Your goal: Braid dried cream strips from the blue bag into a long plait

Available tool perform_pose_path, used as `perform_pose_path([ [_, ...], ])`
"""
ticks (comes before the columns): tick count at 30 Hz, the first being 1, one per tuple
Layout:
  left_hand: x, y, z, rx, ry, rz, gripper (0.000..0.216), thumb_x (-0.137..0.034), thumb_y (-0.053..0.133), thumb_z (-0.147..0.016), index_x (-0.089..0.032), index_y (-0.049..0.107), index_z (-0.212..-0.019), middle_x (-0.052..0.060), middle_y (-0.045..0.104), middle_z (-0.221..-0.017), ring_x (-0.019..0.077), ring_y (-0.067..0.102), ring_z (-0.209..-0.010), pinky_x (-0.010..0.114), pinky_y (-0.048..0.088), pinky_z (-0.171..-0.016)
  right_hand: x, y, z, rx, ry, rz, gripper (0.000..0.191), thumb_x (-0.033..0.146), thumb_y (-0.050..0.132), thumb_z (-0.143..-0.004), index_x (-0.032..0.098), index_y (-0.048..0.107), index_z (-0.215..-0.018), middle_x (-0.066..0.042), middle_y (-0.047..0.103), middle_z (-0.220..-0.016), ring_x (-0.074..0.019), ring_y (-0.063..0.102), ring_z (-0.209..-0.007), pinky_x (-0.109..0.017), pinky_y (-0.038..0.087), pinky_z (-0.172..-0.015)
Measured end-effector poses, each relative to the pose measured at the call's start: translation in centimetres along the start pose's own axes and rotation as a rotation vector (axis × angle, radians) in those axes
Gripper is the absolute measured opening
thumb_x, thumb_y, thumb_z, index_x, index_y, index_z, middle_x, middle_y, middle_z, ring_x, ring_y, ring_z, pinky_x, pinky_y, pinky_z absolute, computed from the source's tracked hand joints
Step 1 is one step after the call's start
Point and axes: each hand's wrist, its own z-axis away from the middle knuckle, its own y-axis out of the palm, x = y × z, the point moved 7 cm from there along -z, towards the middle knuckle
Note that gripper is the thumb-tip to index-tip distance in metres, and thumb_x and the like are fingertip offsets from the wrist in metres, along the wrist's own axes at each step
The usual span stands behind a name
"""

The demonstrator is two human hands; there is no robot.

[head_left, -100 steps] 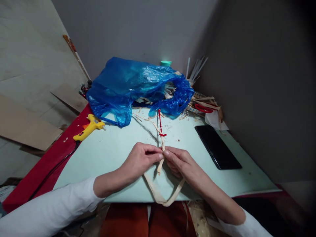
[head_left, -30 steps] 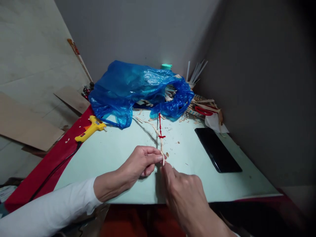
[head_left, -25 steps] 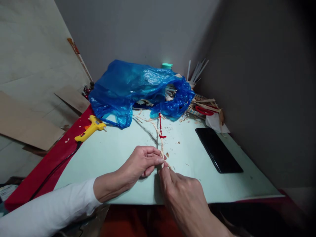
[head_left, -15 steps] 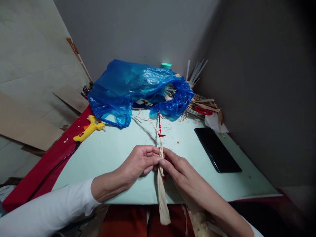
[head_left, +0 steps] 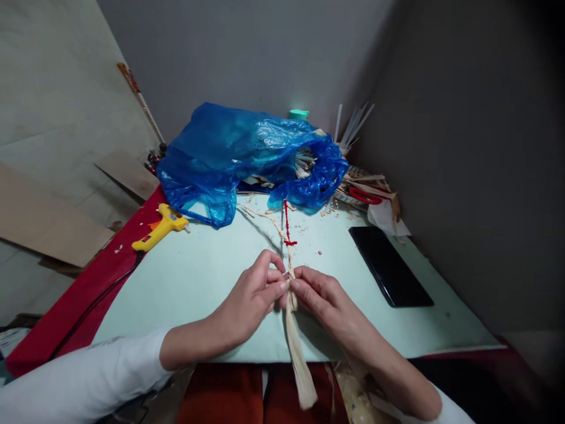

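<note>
A pale, fibrous braid [head_left: 290, 259] runs toward me over the table, its loose strip [head_left: 300, 359] hanging past the front edge. My left hand [head_left: 260, 288] pinches the braid from the left between thumb and fingers, with the index finger arched up. From the right, my right hand [head_left: 322, 294] grips the same spot with thumb and forefinger. Red cord [head_left: 287, 224] is tied around the braid's far part and stretches away toward the blue bag. A thin pale strand [head_left: 265, 216] branches off to the left there.
A blue plastic bag [head_left: 247, 141] lies at the back of the pale green tabletop [head_left: 207, 265]. At the left is a yellow glue gun [head_left: 159, 229] with a black cable. On the right are a black phone [head_left: 388, 265] and red-handled scissors [head_left: 366, 195].
My left index finger has lifted and arched away from the braid. Both hands sit slightly lower, and the hanging end of the strip has swung to the right.
</note>
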Motion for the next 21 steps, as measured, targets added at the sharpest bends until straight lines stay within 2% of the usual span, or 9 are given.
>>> perform_pose_path([
  [4, -0.9, -0.3, 0.5, -0.063, 0.078, -0.216, 0.007, -0.026, 0.042, -0.094, -0.023, 0.036, -0.095, -0.008, 0.047, -0.060, 0.0092, 0.040, -0.057, 0.023, 0.031, -0.057, 0.2, -0.3, -0.1, -0.066, -0.012, 0.062, 0.034, 0.040, 0.048, -0.095, 0.017, 0.051, -0.071, 0.004, 0.043, -0.062, -0.0097, 0.036, -0.059, -0.024, 0.029, -0.057],
  [7, -1.4, 0.1, 0.9, -0.045, 0.133, -0.254, 0.008, -0.026, 0.041, -0.094, -0.023, 0.035, -0.095, -0.007, 0.053, -0.063, 0.0100, 0.043, -0.059, 0.024, 0.034, -0.058, 0.2, -0.2, -0.1, -0.062, -0.023, -0.080, 0.039, 0.039, 0.047, -0.095, 0.016, 0.051, -0.064, 0.002, 0.048, -0.063, -0.0103, 0.042, -0.064, -0.024, 0.032, -0.062],
  [9, -1.5, 0.3, 1.0, -0.043, 0.172, -0.271, 0.008, -0.027, 0.041, -0.094, -0.023, 0.034, -0.095, -0.007, 0.053, -0.064, 0.0100, 0.043, -0.056, 0.023, 0.033, -0.056, 0.0, -0.1, -0.1, -0.055, -0.013, -0.211, 0.036, 0.038, 0.050, -0.094, 0.015, 0.057, -0.069, 0.001, 0.051, -0.068, -0.0105, 0.044, -0.067, -0.023, 0.032, -0.062],
  [12, -1.9, 0.7, 1.4, -0.069, 0.292, -0.417, 0.006, -0.021, 0.040, -0.094, -0.022, 0.035, -0.096, -0.008, 0.047, -0.060, 0.0097, 0.039, -0.051, 0.024, 0.030, -0.053, -0.5, -0.2, -0.1, -0.042, 0.048, -0.329, 0.029, 0.038, 0.054, -0.093, 0.015, 0.060, -0.076, 0.004, 0.043, -0.060, -0.0076, 0.032, -0.055, -0.022, 0.022, -0.051],
  [15, -2.4, 1.7, 2.0, -0.021, 0.467, -0.626, 0.013, -0.011, 0.040, -0.090, -0.021, 0.038, -0.098, -0.006, 0.047, -0.065, 0.0097, 0.041, -0.051, 0.025, 0.032, -0.057, -0.7, -0.2, -0.1, -0.005, 0.084, -0.364, 0.031, 0.039, 0.054, -0.092, 0.015, 0.059, -0.074, 0.006, 0.033, -0.053, -0.0072, 0.020, -0.050, -0.025, 0.012, -0.047],
  [18, -2.9, 1.9, 2.2, 0.020, 0.532, -0.661, 0.011, -0.012, 0.041, -0.090, -0.020, 0.041, -0.098, -0.008, 0.039, -0.060, 0.0095, 0.037, -0.049, 0.025, 0.031, -0.055, -0.7, -0.3, -0.3, 0.018, 0.094, -0.424, 0.028, 0.038, 0.058, -0.090, 0.014, 0.062, -0.076, 0.006, 0.031, -0.055, -0.0068, 0.017, -0.050, -0.025, 0.009, -0.046],
  [20, -3.3, 0.6, 1.9, -0.085, 0.491, -0.557, 0.003, -0.017, 0.042, -0.092, -0.020, 0.044, -0.092, -0.009, 0.035, -0.057, 0.0092, 0.034, -0.047, 0.024, 0.030, -0.053, -0.8, -0.4, -0.4, 0.019, 0.106, -0.447, 0.029, 0.038, 0.059, -0.090, 0.014, 0.063, -0.077, 0.006, 0.029, -0.056, -0.0064, 0.015, -0.049, -0.025, 0.008, -0.045],
  [21, -3.4, -0.3, 1.7, -0.167, 0.451, -0.496, 0.004, -0.020, 0.043, -0.093, -0.020, 0.045, -0.090, -0.008, 0.037, -0.059, 0.0092, 0.036, -0.050, 0.024, 0.031, -0.054, -0.8, -0.4, -0.4, 0.020, 0.110, -0.449, 0.029, 0.039, 0.059, -0.090, 0.013, 0.063, -0.076, 0.007, 0.028, -0.056, -0.0063, 0.015, -0.049, -0.025, 0.008, -0.045],
])
